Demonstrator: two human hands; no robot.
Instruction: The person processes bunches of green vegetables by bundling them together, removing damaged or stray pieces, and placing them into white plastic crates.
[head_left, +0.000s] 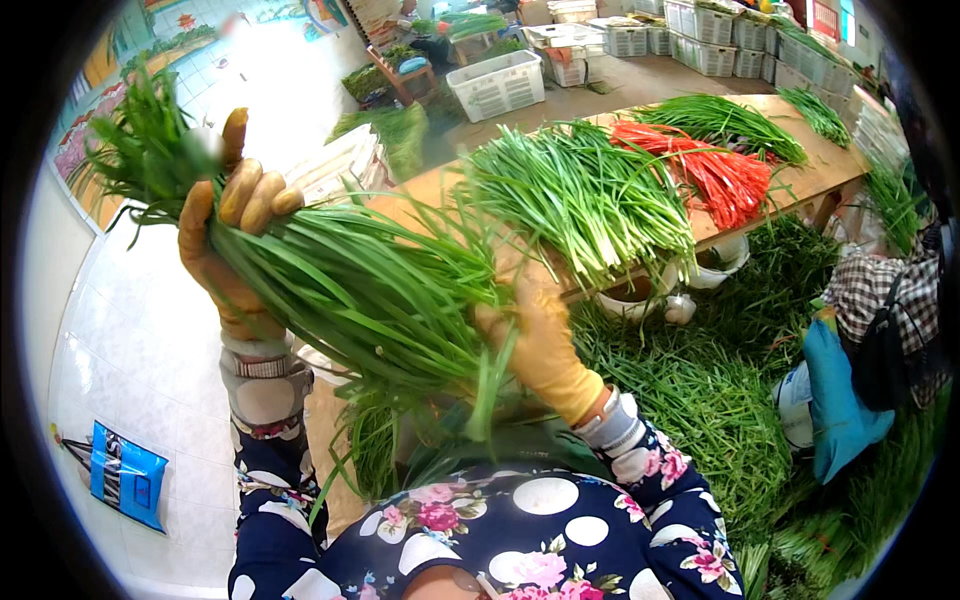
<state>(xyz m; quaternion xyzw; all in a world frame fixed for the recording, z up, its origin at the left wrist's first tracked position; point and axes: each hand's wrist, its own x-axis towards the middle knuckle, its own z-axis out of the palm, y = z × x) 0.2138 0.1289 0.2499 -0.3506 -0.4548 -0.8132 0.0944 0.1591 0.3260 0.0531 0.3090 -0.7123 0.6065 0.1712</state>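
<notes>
Both my hands wear yellowish rubber gloves and hold one large bunch of long green leaves, garlic chives by their look (360, 277), across my chest. Toward the bunch's leafy upper end, my left hand (232, 232) grips it with the fingers curled over. My right hand (536, 337) is closed around the other end, slightly blurred. Beyond it, a pile of chives (577, 202) lies on the wooden table with its pale stems toward me. Red plastic ties (705, 169) lie beside that pile, with more chives (727, 124) behind them.
The long wooden table (817, 176) runs to the upper right. Loose green leaves (697, 420) cover the floor at right, near a blue bag (840, 405). White buckets (720, 262) stand under the table. A white crate (499, 82) and stacked crates (701, 56) stand behind; a blue packet (127, 476) lies lower left.
</notes>
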